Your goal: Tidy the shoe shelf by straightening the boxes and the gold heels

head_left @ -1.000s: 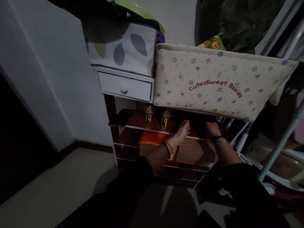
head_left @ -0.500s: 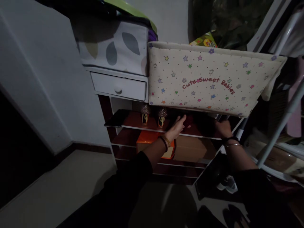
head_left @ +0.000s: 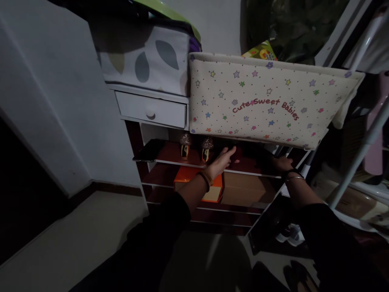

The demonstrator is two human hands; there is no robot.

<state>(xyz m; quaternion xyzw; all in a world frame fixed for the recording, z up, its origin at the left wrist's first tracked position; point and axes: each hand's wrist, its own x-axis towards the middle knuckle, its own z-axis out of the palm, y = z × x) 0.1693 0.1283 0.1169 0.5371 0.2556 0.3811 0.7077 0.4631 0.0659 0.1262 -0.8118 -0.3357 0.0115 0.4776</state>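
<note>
My left hand (head_left: 223, 162) reaches onto the upper shelf (head_left: 194, 163), fingers stretched out beside a dark red patch too dim to name. To its left stand two small ornaments, one ornament (head_left: 185, 147) and another ornament (head_left: 207, 150), each with a glittery domed top and a gold-and-black body. At the shelf's right end, my right hand (head_left: 282, 164) has its fingers curled into shadow. A dark shape (head_left: 258, 158) lies between the hands; its kind and what the right fingers touch cannot be made out.
Above the hands overhangs a cream fabric bin (head_left: 258, 97) printed with stars. An orange box (head_left: 188, 173) and a cardboard box (head_left: 247, 188) sit one shelf lower. A dark flat object (head_left: 150, 151) juts past the left shelf edge. A metal rack (head_left: 358, 162) stands right.
My left hand has shifted slightly left and down. The right hand has moved slightly left, deeper into the shadow. The ornaments and boxes stay in place.
</note>
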